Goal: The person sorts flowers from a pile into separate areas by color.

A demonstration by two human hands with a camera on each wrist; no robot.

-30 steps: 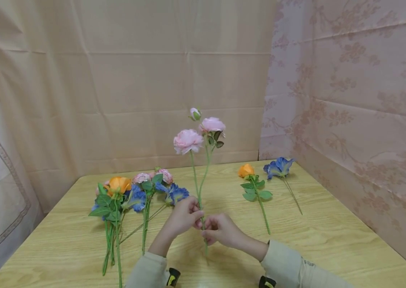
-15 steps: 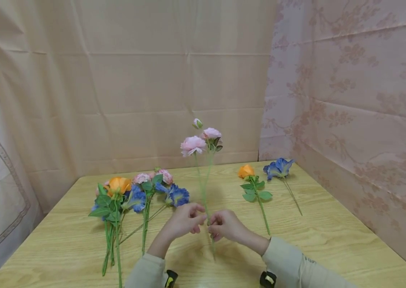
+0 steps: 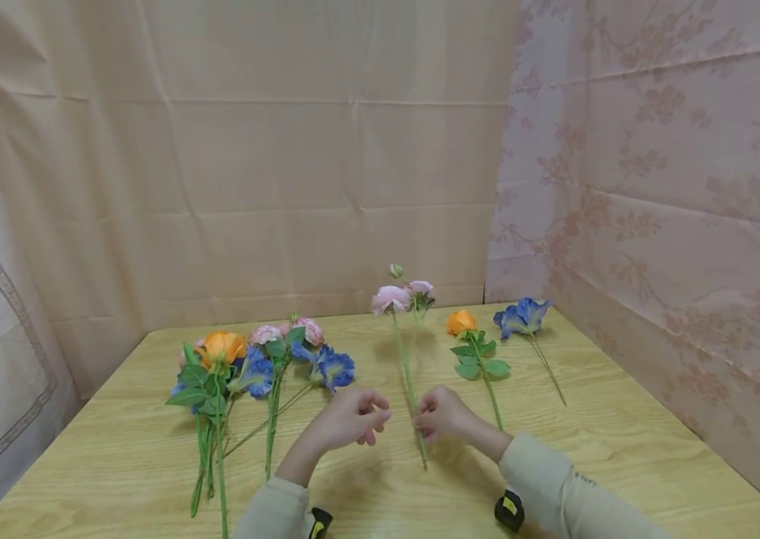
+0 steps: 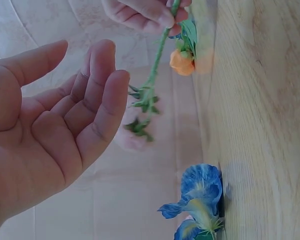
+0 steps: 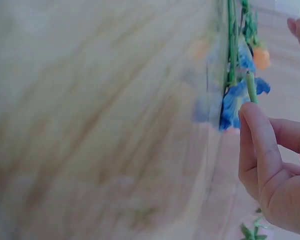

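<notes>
My right hand (image 3: 445, 418) pinches the lower green stem of a pink artificial flower (image 3: 391, 299), which has two blooms and a small bud at its top. The stem leans slightly left above the table. In the right wrist view the cut end of the stem (image 5: 251, 89) pokes out past the fingertips. Left of that stem, my left hand (image 3: 353, 419) hangs apart from it with nothing in its grasp. The left wrist view shows this left hand (image 4: 65, 110) with loosely bent fingers and its palm in sight.
On the wooden table (image 3: 366, 494), an orange rose (image 3: 463, 322) and a blue flower (image 3: 521, 317) lie at the right. To the left lie another orange rose (image 3: 221, 347), a blue flower (image 3: 335, 367) and several pink blooms (image 3: 265, 334). A beige curtain (image 3: 272, 165) hangs behind.
My left hand has let go of the pink flower's stem. My right hand has carried the flower to the right and lower, towards the tabletop.
</notes>
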